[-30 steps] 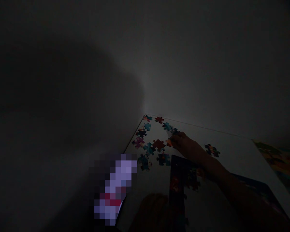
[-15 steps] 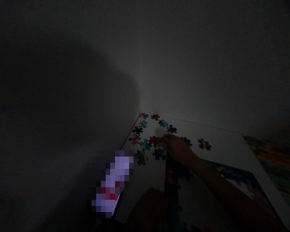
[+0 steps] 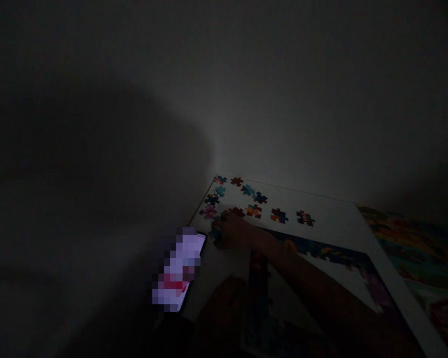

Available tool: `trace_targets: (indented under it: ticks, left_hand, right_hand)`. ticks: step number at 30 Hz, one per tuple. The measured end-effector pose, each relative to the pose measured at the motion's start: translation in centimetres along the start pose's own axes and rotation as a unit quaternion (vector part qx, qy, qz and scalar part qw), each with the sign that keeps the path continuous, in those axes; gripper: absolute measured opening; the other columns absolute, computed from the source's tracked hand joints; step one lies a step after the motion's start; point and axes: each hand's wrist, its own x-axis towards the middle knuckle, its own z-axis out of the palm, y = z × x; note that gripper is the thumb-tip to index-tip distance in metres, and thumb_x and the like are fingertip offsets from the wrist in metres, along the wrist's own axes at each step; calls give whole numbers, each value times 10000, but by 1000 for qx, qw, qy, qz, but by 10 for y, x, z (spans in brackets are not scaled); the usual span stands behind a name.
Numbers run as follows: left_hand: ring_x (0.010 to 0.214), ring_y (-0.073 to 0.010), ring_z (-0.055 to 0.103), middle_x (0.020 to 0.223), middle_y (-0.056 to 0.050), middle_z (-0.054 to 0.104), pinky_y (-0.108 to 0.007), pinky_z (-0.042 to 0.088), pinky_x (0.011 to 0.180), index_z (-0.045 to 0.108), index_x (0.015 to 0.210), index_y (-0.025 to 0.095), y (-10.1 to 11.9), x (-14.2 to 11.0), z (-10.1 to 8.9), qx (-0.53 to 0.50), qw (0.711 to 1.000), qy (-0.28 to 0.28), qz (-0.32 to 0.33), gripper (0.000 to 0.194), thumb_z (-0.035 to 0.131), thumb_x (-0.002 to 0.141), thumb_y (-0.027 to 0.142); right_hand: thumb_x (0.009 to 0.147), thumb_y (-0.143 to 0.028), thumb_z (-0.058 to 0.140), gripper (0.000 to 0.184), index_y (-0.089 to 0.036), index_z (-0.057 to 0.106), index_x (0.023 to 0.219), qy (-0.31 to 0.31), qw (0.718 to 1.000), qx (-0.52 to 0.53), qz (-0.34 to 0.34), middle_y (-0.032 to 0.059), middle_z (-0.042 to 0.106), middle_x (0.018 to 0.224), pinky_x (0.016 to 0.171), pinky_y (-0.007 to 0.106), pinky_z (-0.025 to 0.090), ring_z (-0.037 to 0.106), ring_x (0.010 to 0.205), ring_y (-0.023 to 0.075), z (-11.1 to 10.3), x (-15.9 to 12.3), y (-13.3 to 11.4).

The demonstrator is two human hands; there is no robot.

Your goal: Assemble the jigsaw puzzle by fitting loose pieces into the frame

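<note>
The scene is very dark. My right hand [image 3: 232, 231] reaches left across a white board [image 3: 332, 221] and lies over the loose jigsaw pieces [image 3: 211, 212] near the board's left edge, fingers curled down onto them. Whether it holds a piece is hidden. More loose pieces [image 3: 279, 215] lie in a row behind my forearm. A partly joined dark puzzle [image 3: 343, 257] lies under and beside my arm. A dim shape at the board's near edge [image 3: 224, 306] may be my left hand; its fingers do not show.
A lit phone [image 3: 179, 271] lies just off the board's left edge. A colourful mat or picture [image 3: 410, 238] lies to the right of the board. A plain wall stands close behind, with a large shadow on its left part.
My right hand has moved left and nearer, from the pieces in the middle of the row to those at the board's left edge. The pieces it covered now show.
</note>
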Motion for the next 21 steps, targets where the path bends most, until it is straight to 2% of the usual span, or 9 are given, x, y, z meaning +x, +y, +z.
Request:
trace_targets:
  ticks: [5, 8, 11, 13, 15, 17, 19, 21]
  left_hand:
    - [994, -206, 683, 1076, -91, 709, -330, 599, 835, 653, 1145, 217, 13, 17, -7, -7, 1000, -11, -4, 373, 448, 873, 64]
    - [977, -201, 692, 1085, -85, 713, -314, 607, 801, 667, 1140, 229, 9, 18, -7, 4, 1000, 4, 10, 374, 432, 883, 92]
    - [955, -203, 698, 1073, -83, 717, -317, 610, 783, 676, 1135, 230, 1, 18, -4, 23, 998, 29, 41, 354, 428, 900, 138]
    - [956, -196, 693, 1068, -74, 717, -316, 603, 799, 675, 1136, 238, -2, 19, -2, 26, 997, 34, 58, 358, 411, 912, 148]
    - [960, -186, 683, 1073, -58, 713, -314, 594, 816, 671, 1149, 253, -2, 21, -3, 24, 997, 28, 68, 361, 410, 921, 151]
    - [982, -185, 669, 1094, -47, 706, -322, 583, 841, 659, 1182, 266, 0, 23, -4, 24, 997, 17, 78, 366, 428, 922, 153]
    - [1004, -187, 654, 1115, -44, 696, -331, 571, 862, 645, 1215, 274, 0, 24, -5, 25, 996, 3, 83, 382, 438, 918, 152]
    - [1022, -188, 641, 1133, -44, 687, -339, 560, 874, 635, 1233, 277, 0, 25, -6, 29, 996, -12, 79, 397, 439, 913, 146]
  right_hand:
    - [585, -406, 864, 554, -128, 621, 998, 8, 998, 16, 66, 209, 605, 1128, 876, 438, 455, 548, 1069, 353, -9, -1, -4]
    - [690, -289, 802, 420, -164, 575, 1021, 57, 990, 75, 106, 144, 645, 1049, 778, 354, 463, 597, 981, 291, -10, -21, -12]
    - [796, -171, 649, 273, -227, 532, 1036, 137, 967, 166, 133, 32, 658, 949, 699, 285, 439, 619, 838, 194, -6, -64, 0]
    - [797, -164, 614, 255, -246, 519, 1019, 201, 929, 260, 167, -10, 643, 865, 670, 271, 434, 607, 762, 164, -2, -105, 20]
    - [789, -197, 608, 262, -240, 512, 1028, 248, 876, 362, 200, -24, 619, 779, 625, 267, 432, 585, 686, 152, 2, -148, 46]
    - [762, -270, 654, 236, -218, 538, 960, 238, 848, 434, 188, -1, 631, 798, 633, 278, 446, 595, 711, 160, 7, -182, 71]
    - [740, -311, 685, 233, -202, 570, 910, 222, 843, 460, 166, 28, 651, 870, 684, 302, 470, 612, 770, 173, 14, -201, 86]
    - [760, -304, 674, 210, -194, 606, 925, 224, 857, 429, 178, 35, 656, 886, 705, 315, 476, 612, 776, 175, 21, -205, 90]
